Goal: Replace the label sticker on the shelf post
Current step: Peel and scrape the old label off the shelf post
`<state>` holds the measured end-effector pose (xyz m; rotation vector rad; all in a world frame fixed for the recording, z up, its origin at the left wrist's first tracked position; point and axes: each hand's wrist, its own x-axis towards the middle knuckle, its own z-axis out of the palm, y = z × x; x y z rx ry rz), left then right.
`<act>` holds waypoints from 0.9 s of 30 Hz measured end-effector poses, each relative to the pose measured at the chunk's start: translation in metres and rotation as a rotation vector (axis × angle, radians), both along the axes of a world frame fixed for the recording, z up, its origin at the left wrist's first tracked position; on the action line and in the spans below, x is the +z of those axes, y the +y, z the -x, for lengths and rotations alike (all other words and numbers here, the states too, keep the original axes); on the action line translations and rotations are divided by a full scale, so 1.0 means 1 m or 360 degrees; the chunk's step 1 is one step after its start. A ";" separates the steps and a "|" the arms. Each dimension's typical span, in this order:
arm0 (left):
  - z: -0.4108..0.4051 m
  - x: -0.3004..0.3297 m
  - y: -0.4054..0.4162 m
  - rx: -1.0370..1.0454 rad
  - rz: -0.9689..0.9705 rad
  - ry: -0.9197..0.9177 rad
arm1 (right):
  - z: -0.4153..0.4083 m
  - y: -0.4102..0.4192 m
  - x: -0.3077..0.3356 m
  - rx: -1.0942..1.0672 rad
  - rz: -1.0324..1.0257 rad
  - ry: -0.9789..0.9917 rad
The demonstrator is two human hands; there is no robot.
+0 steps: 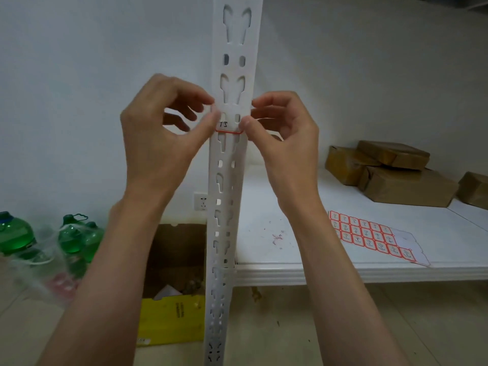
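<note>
A white slotted shelf post [232, 180] rises through the middle of the view. On its face sits a small white label sticker [229, 127] with a red border and a handwritten number. My left hand [163, 133] pinches the sticker's left edge between thumb and forefinger. My right hand [280, 136] pinches its right edge the same way. Both hands hold the sticker against the post at about chest height. A sheet of red-bordered stickers [375, 237] lies on the white shelf board [290, 270] to the right.
Brown wrapped parcels [390, 173] are stacked at the back right of the shelf. Green bottles in a plastic bag [68, 241] stand on the floor at the left. An open cardboard box [174, 260] with a yellow flap sits behind the post, below a wall socket [202, 203].
</note>
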<state>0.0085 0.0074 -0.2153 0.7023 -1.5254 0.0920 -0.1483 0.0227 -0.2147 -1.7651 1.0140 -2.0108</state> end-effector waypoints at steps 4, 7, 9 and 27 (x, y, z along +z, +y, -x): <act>-0.007 0.001 -0.003 0.0015 -0.0049 -0.0388 | -0.003 -0.001 -0.002 -0.0071 0.0057 0.0055; -0.007 0.002 -0.003 0.0060 -0.0023 -0.0448 | -0.004 -0.002 -0.003 -0.0086 0.0084 0.0087; -0.006 0.002 -0.003 0.0067 0.0009 -0.0420 | -0.003 -0.002 -0.004 -0.0078 0.0093 0.0118; 0.027 0.000 -0.001 0.0028 -0.0255 0.0079 | 0.004 -0.005 -0.008 0.0028 0.0001 -0.0068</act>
